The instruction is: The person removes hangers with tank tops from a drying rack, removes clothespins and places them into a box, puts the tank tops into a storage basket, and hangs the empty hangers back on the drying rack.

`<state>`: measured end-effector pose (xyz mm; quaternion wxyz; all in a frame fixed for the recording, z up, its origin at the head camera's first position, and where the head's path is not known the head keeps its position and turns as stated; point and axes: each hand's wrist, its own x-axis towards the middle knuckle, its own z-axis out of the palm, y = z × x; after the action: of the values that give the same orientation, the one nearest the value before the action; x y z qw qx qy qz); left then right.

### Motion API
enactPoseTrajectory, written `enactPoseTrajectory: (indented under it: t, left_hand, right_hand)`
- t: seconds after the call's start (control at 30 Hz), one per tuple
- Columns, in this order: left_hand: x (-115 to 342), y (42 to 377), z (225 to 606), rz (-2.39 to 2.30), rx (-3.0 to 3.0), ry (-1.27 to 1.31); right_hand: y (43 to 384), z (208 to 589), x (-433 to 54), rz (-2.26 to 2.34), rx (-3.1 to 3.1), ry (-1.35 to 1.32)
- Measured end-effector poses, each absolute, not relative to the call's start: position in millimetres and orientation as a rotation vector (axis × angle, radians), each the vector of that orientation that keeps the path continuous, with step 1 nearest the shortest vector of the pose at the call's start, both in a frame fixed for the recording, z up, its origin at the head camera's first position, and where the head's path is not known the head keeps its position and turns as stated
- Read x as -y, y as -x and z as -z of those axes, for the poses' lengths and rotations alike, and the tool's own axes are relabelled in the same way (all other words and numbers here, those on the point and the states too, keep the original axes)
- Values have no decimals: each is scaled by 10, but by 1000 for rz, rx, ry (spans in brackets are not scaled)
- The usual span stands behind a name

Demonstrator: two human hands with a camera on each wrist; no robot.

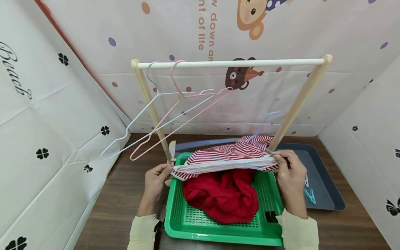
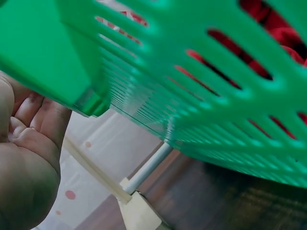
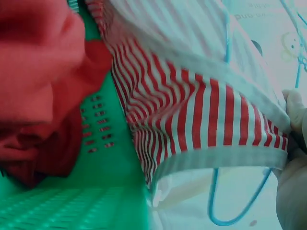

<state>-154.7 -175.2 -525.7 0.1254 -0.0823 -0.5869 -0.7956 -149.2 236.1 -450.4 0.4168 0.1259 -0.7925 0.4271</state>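
Observation:
A red-and-white striped garment (image 1: 231, 151) with a white band along its near edge is stretched between both hands, above the far part of a green basket (image 1: 193, 235). At the band's left end, my left hand (image 1: 156, 178) pinches the cloth; in the left wrist view that hand (image 2: 29, 158) shows beside the basket rim, with the garment mostly hidden. The right hand (image 1: 290, 180) pinches the band's other end, near the rack's right post. In the right wrist view, its fingers (image 3: 297, 115) hold the garment's edge. Crumpled red cloth (image 1: 223, 199) lies in the basket.
Behind the basket stands a wooden rack with a white rail (image 1: 231, 64). From its left end hang a white hanger (image 1: 134, 121) and a pink hanger (image 1: 162, 128). A grey tray (image 1: 328, 194) at right holds a blue clothespin (image 1: 310, 196). Patterned cloth walls surround the wooden table (image 1: 125, 205).

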Motion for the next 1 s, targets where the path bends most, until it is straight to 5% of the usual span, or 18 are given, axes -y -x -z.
enactPoseTrajectory:
  t: [1.0]
  left_hand:
    - [1798, 1410, 4876, 1771, 1964, 511]
  right_hand:
    - [1500, 4485, -2315, -1052, 2059, -560]
